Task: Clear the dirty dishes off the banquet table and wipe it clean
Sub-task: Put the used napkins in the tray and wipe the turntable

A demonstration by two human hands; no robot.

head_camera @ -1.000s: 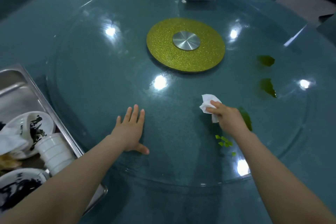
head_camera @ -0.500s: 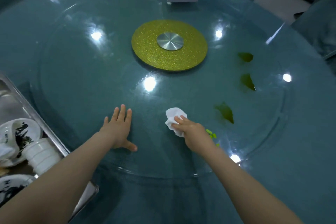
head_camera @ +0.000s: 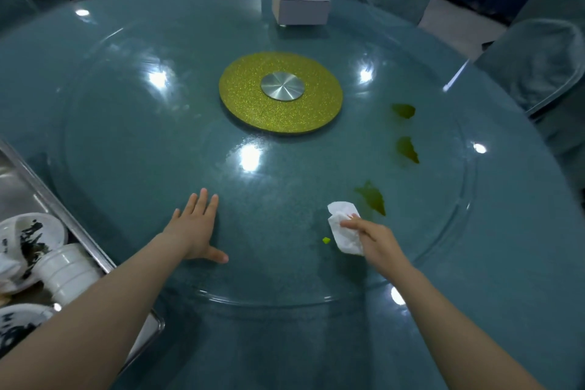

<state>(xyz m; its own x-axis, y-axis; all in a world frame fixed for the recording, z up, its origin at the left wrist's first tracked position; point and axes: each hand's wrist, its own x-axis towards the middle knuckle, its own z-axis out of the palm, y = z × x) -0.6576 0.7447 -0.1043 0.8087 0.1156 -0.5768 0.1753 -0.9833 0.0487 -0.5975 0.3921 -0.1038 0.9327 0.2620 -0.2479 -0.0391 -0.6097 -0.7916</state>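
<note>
My right hand (head_camera: 375, 239) holds a crumpled white tissue (head_camera: 343, 228) against the glass turntable (head_camera: 126, 142) of the round teal banquet table. A green leaf scrap (head_camera: 372, 196) lies just beyond the tissue, and a tiny green bit (head_camera: 326, 240) sits to its left. Two more green scraps (head_camera: 403, 110) (head_camera: 407, 149) lie farther back on the right. My left hand (head_camera: 196, 226) rests flat on the glass, fingers straight. Dirty white plates (head_camera: 30, 231) and stacked cups (head_camera: 65, 272) sit in a metal tray (head_camera: 68, 218) at the left edge.
A gold disc with a steel hub (head_camera: 281, 92) marks the turntable's centre. A grey tissue box (head_camera: 300, 5) stands at the far side. Covered chairs (head_camera: 535, 60) ring the table on the right and behind.
My right hand swept the tissue leftward over the small green bits, then back to the right beside the nearest leaf scrap. The left hand stayed flat in place.
</note>
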